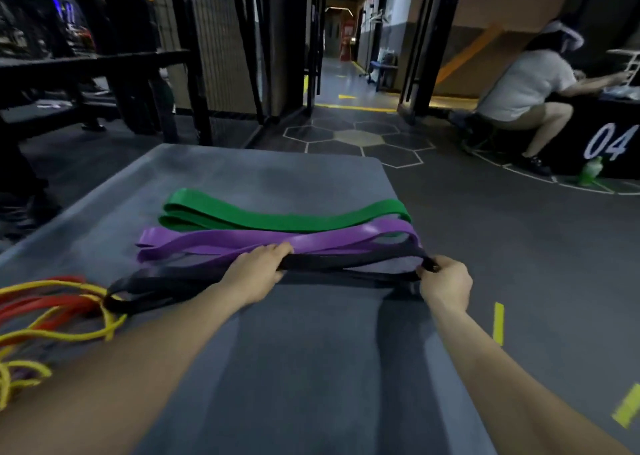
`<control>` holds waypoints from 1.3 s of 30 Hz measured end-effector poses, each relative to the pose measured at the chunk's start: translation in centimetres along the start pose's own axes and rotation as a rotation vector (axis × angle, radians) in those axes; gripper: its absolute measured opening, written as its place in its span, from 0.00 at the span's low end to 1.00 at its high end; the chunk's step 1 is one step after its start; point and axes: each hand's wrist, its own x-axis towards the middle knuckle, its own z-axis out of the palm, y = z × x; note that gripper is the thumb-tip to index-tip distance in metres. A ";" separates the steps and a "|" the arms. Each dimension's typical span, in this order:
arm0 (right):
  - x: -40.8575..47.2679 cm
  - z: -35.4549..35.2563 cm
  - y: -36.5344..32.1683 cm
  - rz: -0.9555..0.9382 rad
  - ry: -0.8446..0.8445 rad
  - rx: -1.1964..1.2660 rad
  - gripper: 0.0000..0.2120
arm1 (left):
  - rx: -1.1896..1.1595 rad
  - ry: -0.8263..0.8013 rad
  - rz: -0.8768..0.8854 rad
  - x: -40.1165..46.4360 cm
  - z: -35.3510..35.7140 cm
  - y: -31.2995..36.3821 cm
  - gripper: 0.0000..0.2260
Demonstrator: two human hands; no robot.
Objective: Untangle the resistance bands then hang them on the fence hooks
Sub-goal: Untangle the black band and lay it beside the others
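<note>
Item one: a wide, flat grey tabletop (311, 368) with rounded corners lies in front of you and carries every band listed here.

Item two: a broad green rubber resistance band (277, 217), folded flat, lies farthest from you across the tabletop.

Item three: a broad purple rubber resistance band (242, 241) lies just beside the green one on your side, roughly parallel to it, with its right end looping over toward the black band.

Item four: a broad black rubber resistance band (346, 262) runs nearest you, stretched left to right. Your left hand (258, 271) grips it near its middle, fingers curled over the top of the strap. Your right hand (446, 283) grips its right end loop, fingers closed round the rubber. The stretch between your hands looks lifted slightly off the tabletop; its left end rests on the surface and touches the thin bands.

Item five: thin yellow rubber bands (69, 333) and thin red rubber bands (45, 305) lie in a tangled heap at the left edge of the tabletop, partly cut off by the frame.

Item six, surroundings: a dark floor with white hexagon markings (360, 139) extends beyond the tabletop. A black mesh fence (214, 39) stands at the upper left; you cannot make out hooks on it. At the right a seated person in a white shirt (519, 87) leans over a black box marked 04 (609, 143), with a green bottle (590, 172) on the floor beside it.
</note>
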 end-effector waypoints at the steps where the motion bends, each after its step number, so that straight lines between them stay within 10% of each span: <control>1: 0.2 0.2 0.4 -0.011 0.000 -0.021 0.09 | -0.027 0.018 0.015 0.1 0.4 -0.1 0.16; 10: -1.1 1.4 0.9 -0.770 0.154 -0.536 0.33 | -0.227 0.140 0.058 -0.2 2.4 -1.0 0.15; 15: -5.6 5.9 -1.9 -1.129 -0.023 -0.629 0.20 | -0.244 0.128 0.059 0.0 2.3 -1.1 0.15; 20: -7.6 10.0 -2.2 -0.870 -0.355 -0.531 0.19 | -0.256 0.108 0.048 0.1 2.4 -1.0 0.16; 39: -8.3 11.1 -0.7 -0.886 -0.197 -0.510 0.20 | -0.095 -0.068 0.014 -2.3 -1.2 -4.5 0.16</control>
